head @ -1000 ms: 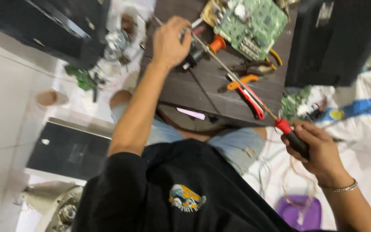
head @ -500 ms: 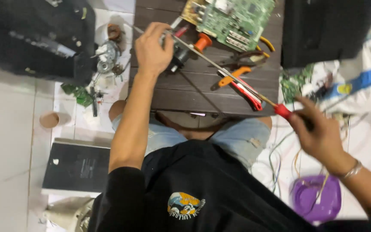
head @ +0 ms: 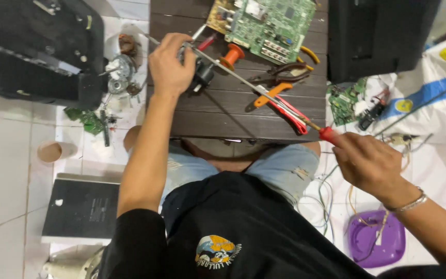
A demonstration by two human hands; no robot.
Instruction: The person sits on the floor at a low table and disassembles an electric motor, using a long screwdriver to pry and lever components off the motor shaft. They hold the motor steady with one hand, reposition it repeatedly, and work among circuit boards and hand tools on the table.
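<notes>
Head view: left hand (head: pixel 169 64) is clamped around a small black motor-like part (head: pixel 202 77) at upper centre of the dark wooden counter (head: pixel 223 116). Right hand (head: pixel 370 165), centre right, is closed on the long red-handled screwdriver (head: pixel 264 93), whose shaft reaches up to that part. Looks mid-job to me, with the green circuit board (head: pixel 272 23) lying untouched above.

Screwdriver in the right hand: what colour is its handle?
Red; the long metal-shafted screwdriver's handle pokes out of the right hand, head view.

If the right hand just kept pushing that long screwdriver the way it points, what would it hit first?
Probably the small black part that the left hand holds on the dark table; the screwdriver in the right hand aims there, though depth is unclear.
</notes>
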